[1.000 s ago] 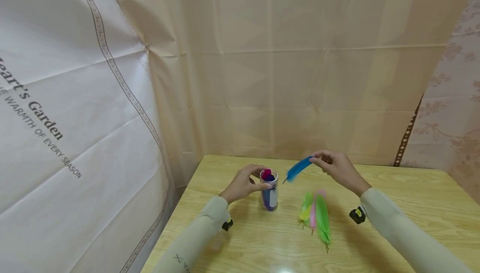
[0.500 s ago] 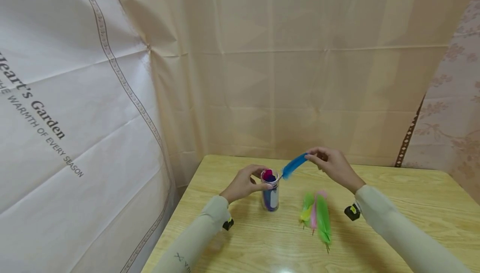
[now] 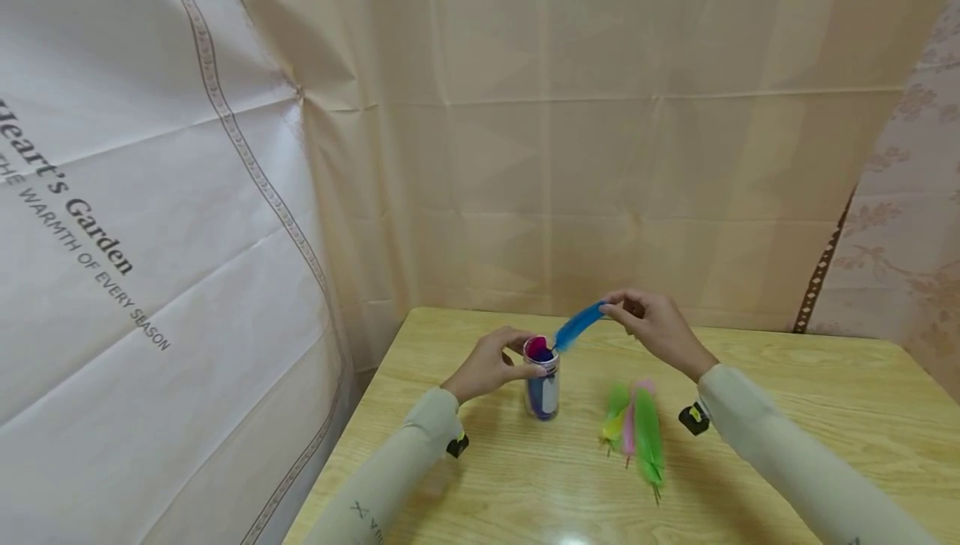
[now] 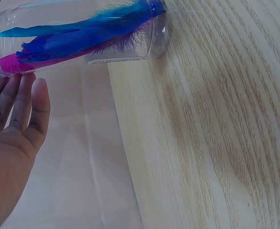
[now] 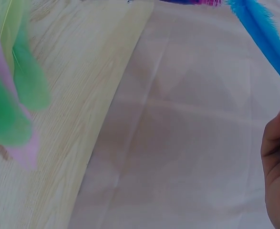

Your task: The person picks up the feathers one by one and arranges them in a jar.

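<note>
A clear jar (image 3: 543, 399) stands upright on the table, with blue and magenta feathers (image 4: 77, 40) inside. My left hand (image 3: 489, 367) grips the jar near its rim, thumb in front and fingers behind. Between the thumb and fingers of my right hand (image 3: 660, 330) is the tip of a bright blue feather (image 3: 578, 327). This feather slants down to the left, its quill end right at the jar's mouth. In the right wrist view the right hand (image 5: 279, 157) shows at the right edge, pinching the blue feather (image 5: 264, 36).
Green, pink and yellow feathers (image 3: 647, 437) lie in a loose group on the wooden table (image 3: 495, 478), right of the jar. Behind the table hangs a beige cloth (image 3: 540, 153). A white printed cloth (image 3: 150, 220) hangs at the left.
My right hand has moved left with the blue feather, bringing the quill from beside the jar to its mouth. The left hand stays on the jar.
</note>
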`<state>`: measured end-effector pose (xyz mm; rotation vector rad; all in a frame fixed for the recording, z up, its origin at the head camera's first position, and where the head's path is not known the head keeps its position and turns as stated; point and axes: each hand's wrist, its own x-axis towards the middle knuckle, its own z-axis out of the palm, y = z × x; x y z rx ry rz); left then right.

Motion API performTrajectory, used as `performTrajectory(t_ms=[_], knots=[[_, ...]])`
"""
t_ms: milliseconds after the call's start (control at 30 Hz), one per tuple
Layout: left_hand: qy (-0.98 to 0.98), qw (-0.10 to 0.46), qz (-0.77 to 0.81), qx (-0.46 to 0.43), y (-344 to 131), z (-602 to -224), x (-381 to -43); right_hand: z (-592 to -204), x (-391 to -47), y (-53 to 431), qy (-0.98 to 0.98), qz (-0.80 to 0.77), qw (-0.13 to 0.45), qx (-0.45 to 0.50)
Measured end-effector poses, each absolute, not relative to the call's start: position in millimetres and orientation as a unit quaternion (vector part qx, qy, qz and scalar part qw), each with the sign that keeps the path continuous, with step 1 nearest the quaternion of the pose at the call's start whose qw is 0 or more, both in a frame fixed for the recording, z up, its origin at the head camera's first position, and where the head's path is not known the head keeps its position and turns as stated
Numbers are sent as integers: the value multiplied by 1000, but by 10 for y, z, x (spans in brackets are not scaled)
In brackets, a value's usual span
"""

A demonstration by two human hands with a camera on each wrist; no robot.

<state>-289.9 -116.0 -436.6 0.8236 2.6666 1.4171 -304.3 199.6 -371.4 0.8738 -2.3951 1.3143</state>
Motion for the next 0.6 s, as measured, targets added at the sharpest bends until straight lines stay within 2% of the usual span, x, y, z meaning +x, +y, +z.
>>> performTrajectory(t_ms=[267,600], knots=[[851,9,457,257,-1152,-4369,-2903,-3693,-3046,1892,-825,445,150,315],[851,7,459,256,-1149,-4374,-2898,-3715,-3086,1783,-809,442,137,362]])
